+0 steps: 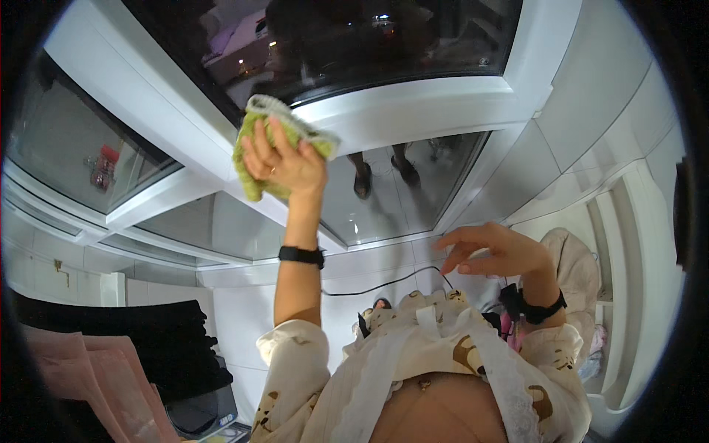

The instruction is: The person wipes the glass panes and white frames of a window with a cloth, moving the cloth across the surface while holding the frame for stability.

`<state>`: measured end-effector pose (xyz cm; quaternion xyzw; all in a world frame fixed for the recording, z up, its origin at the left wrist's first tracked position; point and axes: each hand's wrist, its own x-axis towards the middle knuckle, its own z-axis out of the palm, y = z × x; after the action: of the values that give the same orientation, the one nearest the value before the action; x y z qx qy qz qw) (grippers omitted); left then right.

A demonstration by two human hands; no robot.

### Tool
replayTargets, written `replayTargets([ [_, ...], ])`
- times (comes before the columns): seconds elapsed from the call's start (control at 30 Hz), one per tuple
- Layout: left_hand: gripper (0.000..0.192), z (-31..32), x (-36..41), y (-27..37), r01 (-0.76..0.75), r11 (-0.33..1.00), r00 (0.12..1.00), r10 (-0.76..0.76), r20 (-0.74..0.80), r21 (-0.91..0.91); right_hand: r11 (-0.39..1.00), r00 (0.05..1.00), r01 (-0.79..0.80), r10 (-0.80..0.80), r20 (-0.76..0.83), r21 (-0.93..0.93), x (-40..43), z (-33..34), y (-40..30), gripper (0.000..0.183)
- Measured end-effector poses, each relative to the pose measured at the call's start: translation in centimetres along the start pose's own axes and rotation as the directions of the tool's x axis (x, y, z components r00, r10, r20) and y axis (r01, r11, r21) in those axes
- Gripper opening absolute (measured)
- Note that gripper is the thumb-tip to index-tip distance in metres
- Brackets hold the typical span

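Observation:
A folded yellow-green cloth (pixel 249 160) with a pale grey edge lies under my left hand (pixel 288 166), which presses it to the white window frame (pixel 410 111) at the lower left corner of the upper dark glass pane (pixel 360 50). My fingers are bent over the cloth. To the right, my right hand (pixel 487 252) hangs in the air with its fingers apart and holds nothing. It is nearest to the tiled wall and the lower glass pane (pixel 388 194), which shows a reflection of legs and shoes.
A black cable (pixel 382 287) runs across the floor. Black cloth (pixel 122 343) and pink cloth (pixel 105 376) hang at the lower left. White shelving (pixel 626 277) with a beige cushion-like item (pixel 568 266) stands at the right. More framed panes (pixel 221 221) extend left.

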<state>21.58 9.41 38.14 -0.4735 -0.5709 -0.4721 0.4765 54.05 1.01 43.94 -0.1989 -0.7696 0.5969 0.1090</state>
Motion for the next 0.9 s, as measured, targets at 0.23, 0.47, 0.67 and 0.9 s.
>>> replayTargets([
  [0.23, 0.050, 0.9, 2.6, 8.2, 0.250, 0.967, 0.968, -0.250, 0.000, -0.051, 0.995, 0.967, -0.081, 0.091, 0.239, -0.050, 6.1, 4.4, 4.5, 0.037],
  [0.47, 0.051, 1.4, 3.2, 10.9, 0.301, 0.953, 0.953, -0.301, 0.021, -0.044, 0.978, 0.937, -0.021, 0.092, 0.338, -0.208, 5.9, 0.6, 3.1, 0.043],
  [0.67, 0.056, -0.2, 0.9, 2.4, 0.182, 0.983, 0.983, -0.183, -0.013, -0.021, 0.974, 0.986, -0.121, 0.140, 0.085, -0.194, 3.9, -1.4, 0.6, 0.037],
  [0.9, 0.072, -1.9, 2.9, -4.7, 0.347, 0.936, 0.927, -0.353, -0.125, -0.067, 0.980, 0.976, 0.142, -0.162, -0.145, -0.139, 6.9, -0.4, 1.6, 0.024],
])
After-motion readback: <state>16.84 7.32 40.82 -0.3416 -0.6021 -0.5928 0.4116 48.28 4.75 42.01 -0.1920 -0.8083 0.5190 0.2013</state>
